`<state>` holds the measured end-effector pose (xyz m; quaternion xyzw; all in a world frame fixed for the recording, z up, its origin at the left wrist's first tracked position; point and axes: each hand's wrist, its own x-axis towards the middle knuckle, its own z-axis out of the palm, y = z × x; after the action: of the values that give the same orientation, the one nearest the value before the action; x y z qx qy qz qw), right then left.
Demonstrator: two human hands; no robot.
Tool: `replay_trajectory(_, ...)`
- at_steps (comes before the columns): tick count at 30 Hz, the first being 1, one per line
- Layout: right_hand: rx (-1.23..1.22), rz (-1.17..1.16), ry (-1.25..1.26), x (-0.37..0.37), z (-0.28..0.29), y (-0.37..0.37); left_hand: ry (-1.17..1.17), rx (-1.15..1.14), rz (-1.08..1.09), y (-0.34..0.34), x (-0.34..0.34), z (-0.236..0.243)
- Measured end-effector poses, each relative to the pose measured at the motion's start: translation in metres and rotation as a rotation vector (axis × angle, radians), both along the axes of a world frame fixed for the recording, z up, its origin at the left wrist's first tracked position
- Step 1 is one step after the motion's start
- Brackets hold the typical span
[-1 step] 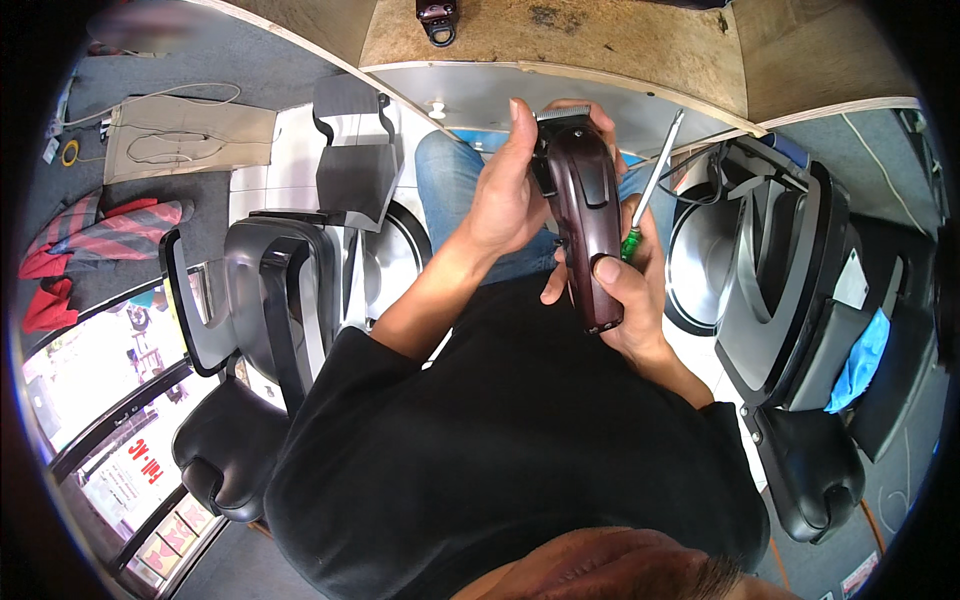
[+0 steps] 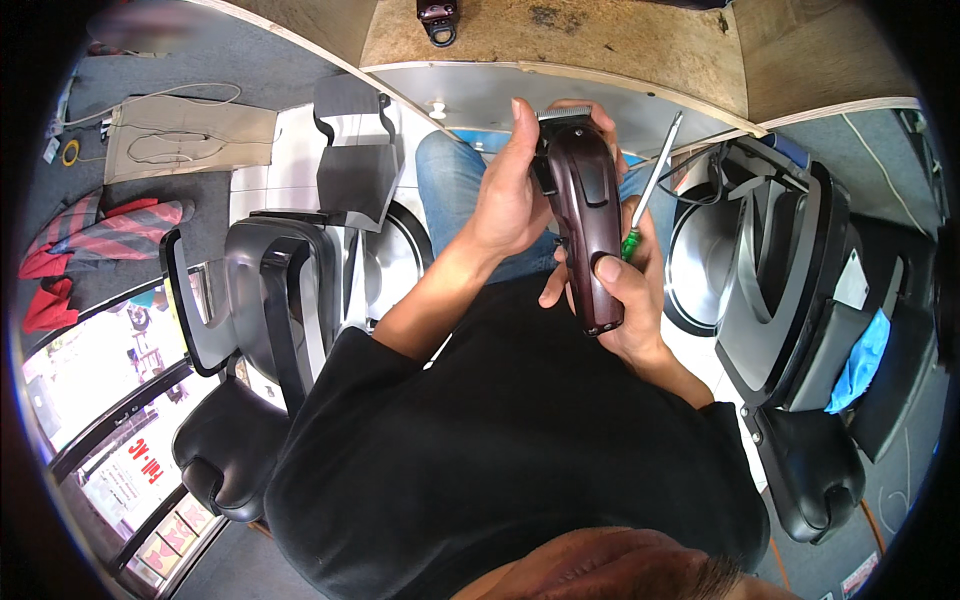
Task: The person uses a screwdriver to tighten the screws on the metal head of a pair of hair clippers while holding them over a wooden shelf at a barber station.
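Note:
A maroon hair clipper (image 2: 582,180) is upright over my lap, metal blade at the top. My left hand (image 2: 505,200) grips its upper end, thumb raised beside the blade and fingers wrapped behind it. My right hand (image 2: 632,290) holds the lower body with the thumb pressed on it, and also clasps a screwdriver (image 2: 652,175) with a green handle, its long shaft pointing up to the right of the clipper. The screwdriver's tip is free of the clipper. Some fingers of both hands are hidden behind the clipper.
Above is a worn wooden counter (image 2: 540,30) with another maroon device (image 2: 437,22). Black salon chairs (image 2: 280,290) (image 2: 780,280) flank me. On the left lie cables on a board (image 2: 190,140) and red cloths (image 2: 100,230); on the right hangs a blue cloth (image 2: 860,360).

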<state>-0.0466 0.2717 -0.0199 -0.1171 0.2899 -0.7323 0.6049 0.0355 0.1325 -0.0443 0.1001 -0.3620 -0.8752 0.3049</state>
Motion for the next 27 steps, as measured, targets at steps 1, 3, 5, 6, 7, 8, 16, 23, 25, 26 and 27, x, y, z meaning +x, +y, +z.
replay_trajectory(1,0.0,-0.002,0.0,0.002,0.003,0.0,0.0,0.0,-0.002,0.002,-0.002,0.0)
replay_trajectory(3,0.077,0.022,0.106,0.006,0.008,0.0,0.012,0.099,0.071,0.005,-0.005,0.0)
replay_trajectory(5,0.087,-0.047,0.147,0.011,0.008,-0.002,-0.012,0.077,0.091,0.006,-0.006,0.003)
replay_trajectory(6,0.088,-0.016,0.178,0.008,0.008,0.001,-0.036,0.053,0.115,0.006,-0.006,0.005)
replay_trajectory(7,0.088,0.015,0.21,0.006,0.009,0.002,-0.036,0.052,0.117,0.006,-0.006,0.006)
replay_trajectory(8,0.087,0.017,0.21,0.006,0.01,0.002,-0.077,0.045,0.119,0.007,-0.006,0.006)
replay_trajectory(16,0.141,-0.03,0.274,0.01,0.015,-0.004,-0.191,0.099,0.13,0.007,-0.009,0.003)
replay_trajectory(23,0.175,-0.033,0.286,0.011,0.012,-0.005,-0.168,0.119,0.128,0.006,-0.01,-0.003)
replay_trajectory(25,0.166,-0.027,0.276,0.01,0.009,-0.003,-0.156,0.122,0.119,0.006,-0.01,-0.002)
replay_trajectory(26,0.158,-0.021,0.266,0.01,0.007,-0.002,-0.169,0.151,0.132,0.007,-0.011,-0.001)
replay_trajectory(27,0.157,-0.02,0.266,0.01,0.007,-0.003,-0.183,0.18,0.147,0.007,-0.011,0.0)
